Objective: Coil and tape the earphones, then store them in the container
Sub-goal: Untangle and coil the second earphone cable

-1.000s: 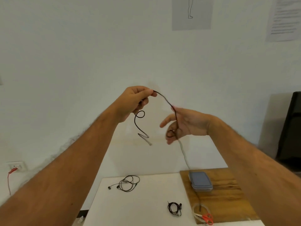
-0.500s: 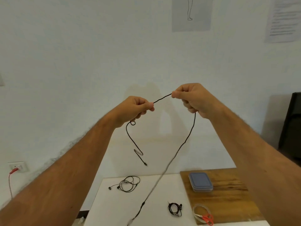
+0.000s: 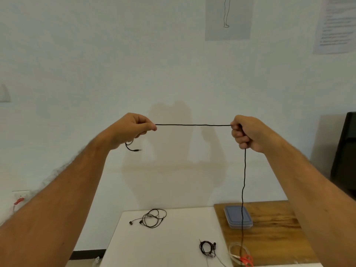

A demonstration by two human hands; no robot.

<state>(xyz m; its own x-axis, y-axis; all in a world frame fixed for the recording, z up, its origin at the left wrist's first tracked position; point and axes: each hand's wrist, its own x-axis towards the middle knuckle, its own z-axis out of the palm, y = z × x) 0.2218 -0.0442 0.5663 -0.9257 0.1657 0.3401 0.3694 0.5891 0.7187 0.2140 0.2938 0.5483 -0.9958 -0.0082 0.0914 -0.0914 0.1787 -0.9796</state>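
black earphone cable (image 3: pixel 192 125) is pulled taut in the air betw both hands, well above the surface. left hand (image 3: pixel 133 130) pinches it near the plug end, short tail curling below; right hand (image 3: pixel 248 133) is fisted round it, the rest hanging down over the lidded container (image 3: pixel 238 216) on the wooden board (image 3: pixel 273 234). looks thin, light, floppy w/ some kink memory, so prob best coiled from the plug end, loops kept pinched, no tugging at the buds.
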